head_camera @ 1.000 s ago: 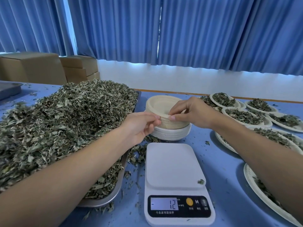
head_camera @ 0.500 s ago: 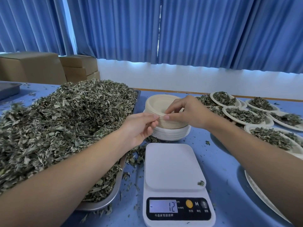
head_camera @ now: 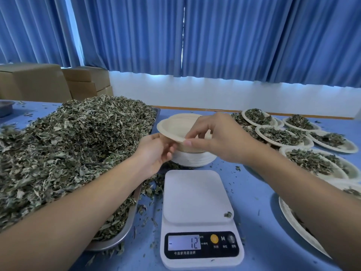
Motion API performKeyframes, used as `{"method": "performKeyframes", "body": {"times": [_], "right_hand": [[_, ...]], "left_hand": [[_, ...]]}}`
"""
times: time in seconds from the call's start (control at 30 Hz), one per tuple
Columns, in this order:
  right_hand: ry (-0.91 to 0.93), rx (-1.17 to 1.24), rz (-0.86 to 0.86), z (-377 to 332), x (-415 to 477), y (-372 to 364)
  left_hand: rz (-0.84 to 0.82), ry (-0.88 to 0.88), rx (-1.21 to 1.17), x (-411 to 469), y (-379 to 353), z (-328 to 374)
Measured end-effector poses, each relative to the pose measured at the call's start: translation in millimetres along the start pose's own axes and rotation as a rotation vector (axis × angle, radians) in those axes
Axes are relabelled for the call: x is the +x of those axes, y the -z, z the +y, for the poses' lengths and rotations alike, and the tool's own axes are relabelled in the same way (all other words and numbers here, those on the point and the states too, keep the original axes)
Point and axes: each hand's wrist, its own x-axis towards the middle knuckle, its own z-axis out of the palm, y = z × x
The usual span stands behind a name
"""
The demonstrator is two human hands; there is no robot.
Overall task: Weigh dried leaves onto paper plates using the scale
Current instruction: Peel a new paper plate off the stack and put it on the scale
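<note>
A cream paper plate (head_camera: 173, 128) is lifted and tilted off the stack of paper plates (head_camera: 193, 158) behind the scale. My right hand (head_camera: 216, 137) pinches its near rim between thumb and fingers. My left hand (head_camera: 154, 151) holds the plate's rim from below on the left. The white scale (head_camera: 195, 194) stands in front with a bare platform, one leaf scrap at its corner, and its display reads 12 with a minus sign. A big heap of dried leaves (head_camera: 68, 149) fills a metal tray (head_camera: 117, 239) on the left.
Several paper plates with leaf portions (head_camera: 281, 133) lie on the blue table (head_camera: 257, 222) at the right, one (head_camera: 293, 222) under my right forearm. Loose leaf scraps lie around the scale. Cardboard boxes (head_camera: 48, 83) stand at the back left before blue curtains.
The top plate has come up off the stack and tilted toward the left, with both hands rising with it.
</note>
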Motion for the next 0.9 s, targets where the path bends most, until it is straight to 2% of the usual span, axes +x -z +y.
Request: {"method": "performKeyframes", "body": {"times": [0.2,0.33,0.4,0.53,0.67,0.77,0.83,0.9], "right_hand": [[0.097,-0.163,0.087,-14,-71,-18],[0.127,-0.268,0.075,-12,-108,-40],[0.116,-0.265,0.042,-11,-119,-46],[0.116,-0.26,-0.029,-14,-125,-49],[0.024,-0.161,-0.011,-14,-123,-48],[-0.154,0.107,0.286,-7,-110,-47],[-0.312,0.247,0.537,5,-95,-46],[-0.51,0.368,0.667,22,-80,-41]], "left_hand": [[0.339,-0.491,0.388,5,19,23],[0.487,-0.592,0.753,11,35,31],[0.478,-0.559,0.864,12,41,32],[0.411,-0.385,1.097,16,49,31],[0.228,-0.239,1.369,17,54,26],[0.071,-0.189,1.45,16,54,20],[0.057,-0.177,1.484,14,53,18],[0.026,-0.147,1.545,14,52,19]]}}
